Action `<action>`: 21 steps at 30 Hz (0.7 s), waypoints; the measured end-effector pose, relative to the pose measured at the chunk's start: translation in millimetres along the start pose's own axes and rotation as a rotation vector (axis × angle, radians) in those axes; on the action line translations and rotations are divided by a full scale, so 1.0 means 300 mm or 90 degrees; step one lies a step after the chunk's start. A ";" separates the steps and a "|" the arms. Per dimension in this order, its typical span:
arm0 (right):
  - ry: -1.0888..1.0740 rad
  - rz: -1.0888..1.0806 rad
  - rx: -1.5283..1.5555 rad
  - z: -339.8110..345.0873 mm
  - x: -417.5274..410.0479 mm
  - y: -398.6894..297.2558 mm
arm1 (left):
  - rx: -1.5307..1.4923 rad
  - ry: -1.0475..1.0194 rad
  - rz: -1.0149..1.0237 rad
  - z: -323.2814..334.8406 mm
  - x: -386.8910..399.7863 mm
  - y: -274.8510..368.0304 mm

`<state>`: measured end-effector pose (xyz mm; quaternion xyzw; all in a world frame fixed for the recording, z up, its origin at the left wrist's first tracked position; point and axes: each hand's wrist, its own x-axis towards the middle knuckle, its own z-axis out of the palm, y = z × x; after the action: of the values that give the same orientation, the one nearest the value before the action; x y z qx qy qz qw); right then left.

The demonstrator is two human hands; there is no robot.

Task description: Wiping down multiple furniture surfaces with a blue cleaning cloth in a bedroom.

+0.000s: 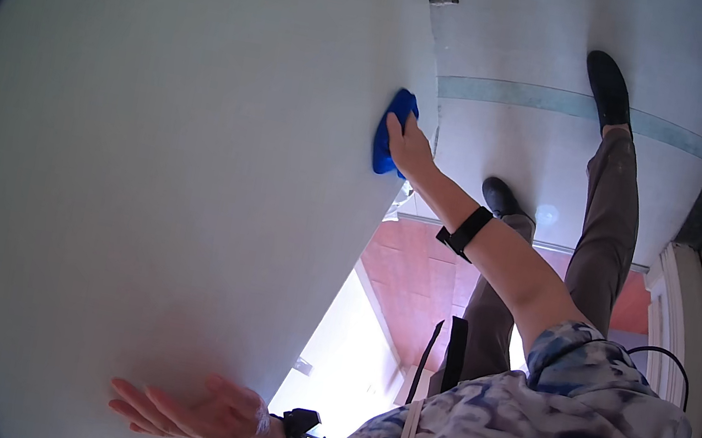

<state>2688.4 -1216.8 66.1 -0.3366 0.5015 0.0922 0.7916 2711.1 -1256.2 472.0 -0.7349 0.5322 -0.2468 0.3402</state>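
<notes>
My right hand holds a bunched blue cloth against a large, flat, pale panel, which looks like a door, close to its right edge. Lower down, my left hand is at the panel's lower part, its fingers spread and pointing left, with nothing in it. Whether its palm touches the panel cannot be told. Each arm wears a black strap, the left one with a small dark device on it.
Pale floor with a greenish strip lies under my dark shoes. Reddish flooring shows past a threshold. A white door frame stands at the right, near a dark cable. A small metal fitting is beside the panel's upper edge.
</notes>
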 end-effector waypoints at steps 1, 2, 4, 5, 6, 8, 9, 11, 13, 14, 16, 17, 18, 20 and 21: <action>-0.023 -0.027 -0.004 0.010 -0.015 -0.076 | 0.013 0.003 -0.008 -0.008 -0.008 -0.007; 0.001 -0.106 -0.007 0.025 -0.074 -0.173 | 0.020 0.003 -0.007 -0.015 -0.024 -0.026; 0.070 -0.346 -0.054 0.028 -0.178 -0.315 | 0.106 -0.046 -0.020 -0.028 -0.037 -0.049; 0.053 -0.447 -0.056 0.025 -0.222 -0.355 | 0.109 -0.040 -0.022 -0.033 -0.043 -0.054; 0.053 -0.516 -0.092 0.018 -0.258 -0.369 | 0.096 -0.052 -0.035 -0.040 -0.047 -0.053; 0.054 -0.593 -0.122 0.012 -0.254 -0.343 | 0.088 -0.058 -0.049 -0.045 -0.051 -0.049; 0.078 -0.602 -0.125 -0.003 -0.219 -0.276 | 0.010 -0.045 -0.072 -0.051 -0.046 -0.033; 0.103 -0.615 -0.131 -0.016 -0.167 -0.259 | -0.071 -0.029 -0.096 -0.030 -0.039 -0.009; -0.037 -0.085 0.016 -0.024 -0.146 -0.309 | -0.085 -0.052 -0.075 -0.004 -0.022 0.012; -0.031 -0.090 -0.019 -0.007 -0.144 -0.340 | -0.083 -0.047 -0.077 0.005 -0.030 0.007; 0.023 -0.357 -0.069 0.024 -0.199 -0.439 | -0.004 -0.070 -0.059 0.027 -0.046 -0.016; 0.001 -0.464 -0.084 0.019 -0.250 -0.526 | 0.003 -0.072 -0.060 0.023 -0.050 -0.026; 0.013 -0.595 -0.094 0.005 -0.276 -0.605 | 0.050 -0.079 -0.047 0.019 -0.048 -0.031; 0.062 -0.776 -0.103 -0.018 -0.227 -0.698 | 0.098 -0.088 -0.030 0.013 -0.042 -0.031; 0.097 -0.859 -0.109 -0.037 -0.160 -0.728 | 0.104 -0.084 -0.050 0.010 -0.044 -0.012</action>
<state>2762.9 -1379.7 200.5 -0.6423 0.2277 -0.4059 0.6089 2711.5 -1242.3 472.8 -0.7397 0.4578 -0.2536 0.4231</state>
